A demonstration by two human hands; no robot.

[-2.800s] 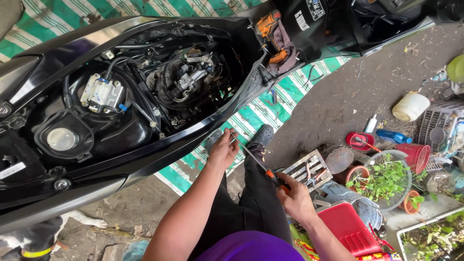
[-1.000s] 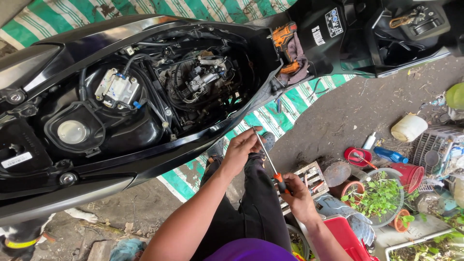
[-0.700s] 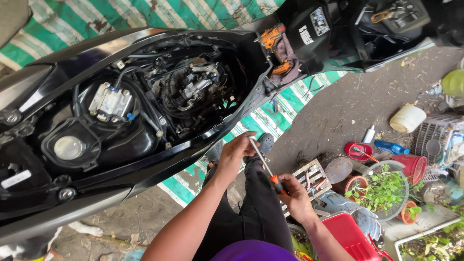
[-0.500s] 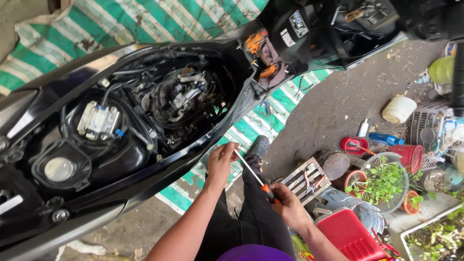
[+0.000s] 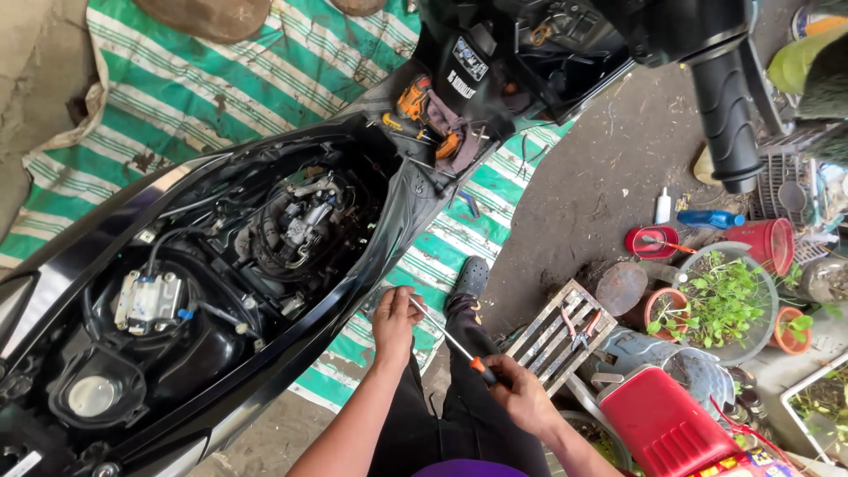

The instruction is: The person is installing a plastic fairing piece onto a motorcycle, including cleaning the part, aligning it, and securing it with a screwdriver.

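While the right hand [image 5: 521, 397] closes around a screwdriver [image 5: 452, 340] handle, left hand [image 5: 395, 325] pinching its metal tip, beside the opened black scooter [image 5: 265, 265], above the person's knees, striped mat [image 5: 265, 79] beneath.

A small white rectangular label [image 5: 471, 59] sits on the black panel well above the left hand [image 5: 395, 325]. A colourful printed package [image 5: 740, 461] lies right of the right hand [image 5: 523, 397].

Daylit dirt ground [image 5: 609, 185] under a green-striped, seemingly stained tarp [image 5: 221, 79].
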